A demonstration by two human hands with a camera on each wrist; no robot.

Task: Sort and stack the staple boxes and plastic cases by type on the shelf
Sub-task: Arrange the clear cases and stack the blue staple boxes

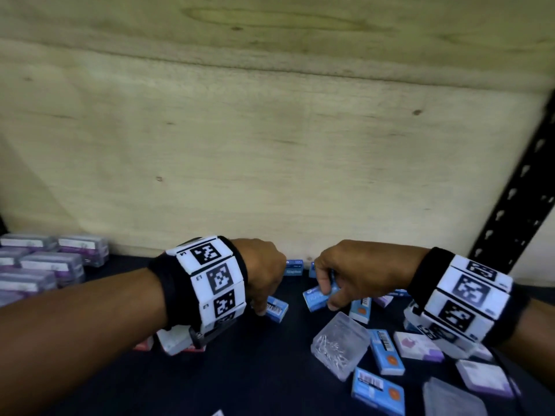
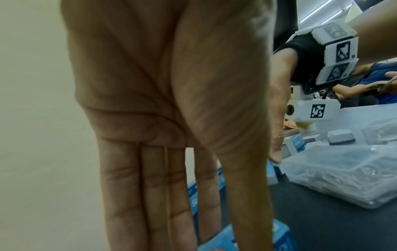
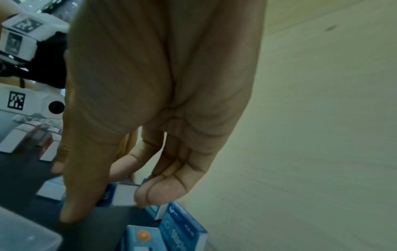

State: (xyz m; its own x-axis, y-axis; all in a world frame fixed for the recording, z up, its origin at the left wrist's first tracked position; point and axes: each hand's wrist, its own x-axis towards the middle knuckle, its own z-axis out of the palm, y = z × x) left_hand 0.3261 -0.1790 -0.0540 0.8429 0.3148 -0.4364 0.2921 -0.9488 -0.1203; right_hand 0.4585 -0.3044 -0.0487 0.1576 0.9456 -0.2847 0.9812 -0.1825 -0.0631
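Dark shelf, scattered staple boxes, clear case

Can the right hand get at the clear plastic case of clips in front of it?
Probably yes: the clear case lies uncovered just nearer than the right hand, though its fingers already hold a blue staple box.

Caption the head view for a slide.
Both hands, left and right, reach blue staple boxes scattered on the dark shelf.
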